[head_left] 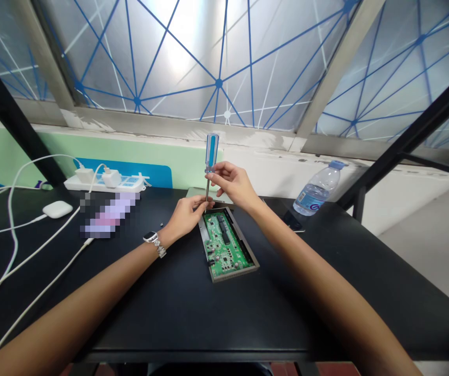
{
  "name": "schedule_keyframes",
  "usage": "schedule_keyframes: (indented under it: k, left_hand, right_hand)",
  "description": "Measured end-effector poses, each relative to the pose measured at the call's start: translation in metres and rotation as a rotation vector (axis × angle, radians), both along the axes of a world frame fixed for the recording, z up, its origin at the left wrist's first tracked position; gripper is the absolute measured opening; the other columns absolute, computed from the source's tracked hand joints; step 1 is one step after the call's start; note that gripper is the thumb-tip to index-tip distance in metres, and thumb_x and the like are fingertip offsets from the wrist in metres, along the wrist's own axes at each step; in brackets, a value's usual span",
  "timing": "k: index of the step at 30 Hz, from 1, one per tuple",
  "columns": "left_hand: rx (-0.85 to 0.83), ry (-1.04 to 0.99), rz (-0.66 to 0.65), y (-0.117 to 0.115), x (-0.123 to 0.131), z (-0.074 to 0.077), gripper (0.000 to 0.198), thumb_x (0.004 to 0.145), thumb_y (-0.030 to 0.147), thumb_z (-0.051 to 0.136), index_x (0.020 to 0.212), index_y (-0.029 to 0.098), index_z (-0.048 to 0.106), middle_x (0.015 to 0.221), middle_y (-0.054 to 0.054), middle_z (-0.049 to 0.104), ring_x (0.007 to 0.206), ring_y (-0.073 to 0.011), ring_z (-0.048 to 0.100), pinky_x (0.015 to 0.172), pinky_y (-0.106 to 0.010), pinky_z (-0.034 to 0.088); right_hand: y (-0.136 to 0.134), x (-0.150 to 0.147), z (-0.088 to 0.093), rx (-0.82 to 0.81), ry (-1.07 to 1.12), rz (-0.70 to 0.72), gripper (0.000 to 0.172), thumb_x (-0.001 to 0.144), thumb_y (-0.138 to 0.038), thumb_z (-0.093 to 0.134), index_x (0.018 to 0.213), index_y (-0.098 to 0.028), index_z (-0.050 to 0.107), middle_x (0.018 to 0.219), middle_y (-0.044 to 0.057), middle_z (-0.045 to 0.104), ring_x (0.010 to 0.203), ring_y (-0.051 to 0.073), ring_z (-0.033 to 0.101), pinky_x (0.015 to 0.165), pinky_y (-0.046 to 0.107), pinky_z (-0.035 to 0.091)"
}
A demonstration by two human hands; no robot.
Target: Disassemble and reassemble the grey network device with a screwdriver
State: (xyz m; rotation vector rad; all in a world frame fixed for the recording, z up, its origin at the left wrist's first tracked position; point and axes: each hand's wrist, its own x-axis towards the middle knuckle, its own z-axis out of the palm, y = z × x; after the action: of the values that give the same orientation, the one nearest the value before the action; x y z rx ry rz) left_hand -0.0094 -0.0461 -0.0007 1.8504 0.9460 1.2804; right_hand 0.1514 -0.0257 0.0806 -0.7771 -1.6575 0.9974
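Circuit board (224,248), green in its metal case (237,274), sits on the black counter (130,318) below a big window (187,57) with blue lines (218,83). The right grip (235,183) pinches a blue screwdriver (212,151). The left grip (186,214) is at the screwdriver's low end; whether it squeezes cannot be told.

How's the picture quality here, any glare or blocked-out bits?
In the head view, the window glares brightest near the top centre; in the head view, a pixelated patch masks something on the table; in the head view, the screwdriver reads clearly, but the board is too small for fine detail.
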Motion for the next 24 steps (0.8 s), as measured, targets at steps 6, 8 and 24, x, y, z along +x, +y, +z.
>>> schedule_keyframes:
  k: [6,8,24]
  left_hand:
    - [0.221,0.378,0.142,-0.001,-0.017,0.004,0.027,0.085,0.02,0.057,0.109,0.02,0.071,0.101,-0.007,0.073,0.086,-0.0216,0.069,0.079,-0.032,0.055]
    - [0.217,0.492,0.152,0.0,-0.023,0.003,0.022,0.084,0.019,0.057,0.1,0.018,0.072,0.094,-0.007,0.071,0.08,-0.0201,0.067,0.074,-0.03,0.054]
    - [0.13,0.58,0.195,-0.003,-0.025,0.004,0.02,0.088,0.018,0.054,0.09,0.017,0.074,0.083,-0.006,0.074,0.075,-0.0195,0.068,0.069,-0.028,0.049]
  right_hand:
    - [-0.001,-0.002,0.0,-0.002,0.056,-0.003,0.036,0.07,-0.037,0.079,0.092,-0.016,0.059,0.076,0.0,0.059,0.067,0.014,0.062,0.042,0.02,0.054]
    - [-0.002,-0.003,0.001,-0.021,0.073,-0.015,0.036,0.07,-0.036,0.08,0.091,-0.016,0.058,0.074,-0.001,0.06,0.065,0.014,0.064,0.042,0.021,0.056]
    - [-0.012,-0.013,0.0,0.012,0.047,-0.223,0.032,0.074,-0.037,0.077,0.088,-0.017,0.056,0.078,0.001,0.064,0.06,0.016,0.071,0.042,0.02,0.055]
